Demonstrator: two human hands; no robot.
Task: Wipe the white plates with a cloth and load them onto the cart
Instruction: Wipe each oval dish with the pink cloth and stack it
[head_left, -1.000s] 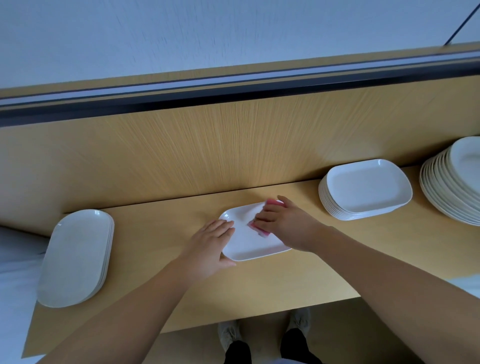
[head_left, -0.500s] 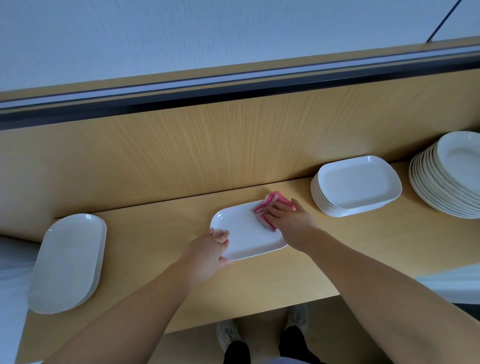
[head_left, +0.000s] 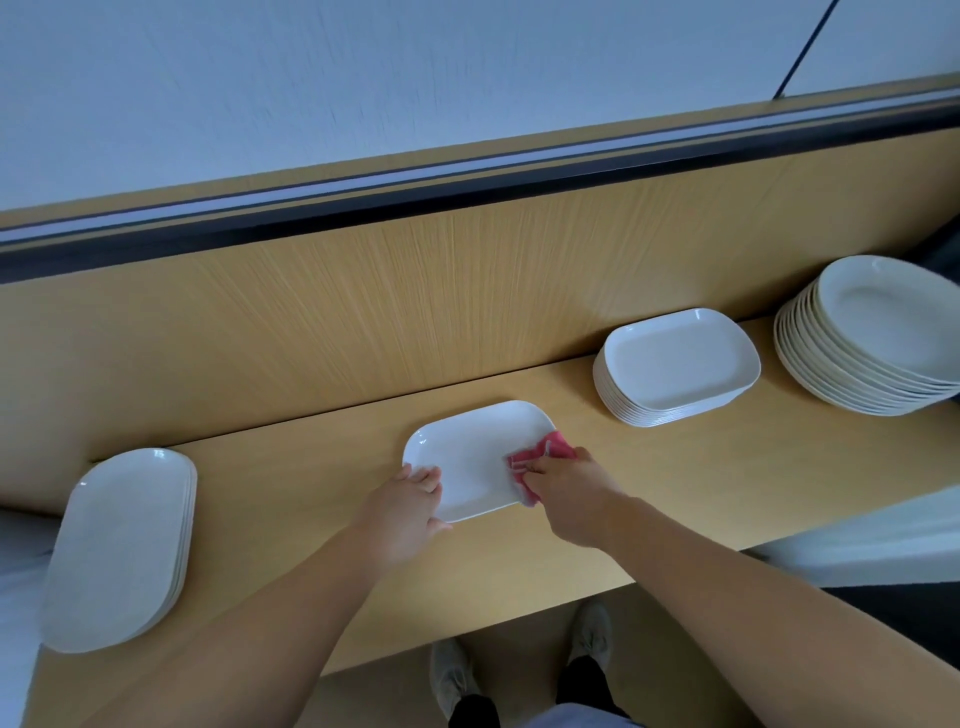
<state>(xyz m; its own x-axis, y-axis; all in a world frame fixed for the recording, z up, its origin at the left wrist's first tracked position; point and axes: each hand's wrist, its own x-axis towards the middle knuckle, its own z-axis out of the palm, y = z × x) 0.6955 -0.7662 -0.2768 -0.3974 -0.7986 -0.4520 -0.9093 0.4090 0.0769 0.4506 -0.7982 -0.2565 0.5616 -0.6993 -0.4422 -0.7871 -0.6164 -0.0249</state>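
Note:
A white rectangular plate (head_left: 475, 452) lies flat on the wooden counter (head_left: 675, 483) in front of me. My left hand (head_left: 408, 506) holds its near left corner, fingers over the rim and thumb at the edge. My right hand (head_left: 569, 486) presses a pink cloth (head_left: 540, 457) onto the plate's right side; the cloth is bunched under my fingers and partly hidden by them.
A stack of rectangular white plates (head_left: 675, 364) stands to the right, and a taller stack of round plates (head_left: 878, 338) at the far right. Several oval plates (head_left: 122, 545) are stacked at the left end. A wooden back panel (head_left: 415, 291) rises behind the counter.
My right hand has drawn the pink cloth from the plate's far right corner toward its near right edge. My left hand keeps its hold on the near left corner.

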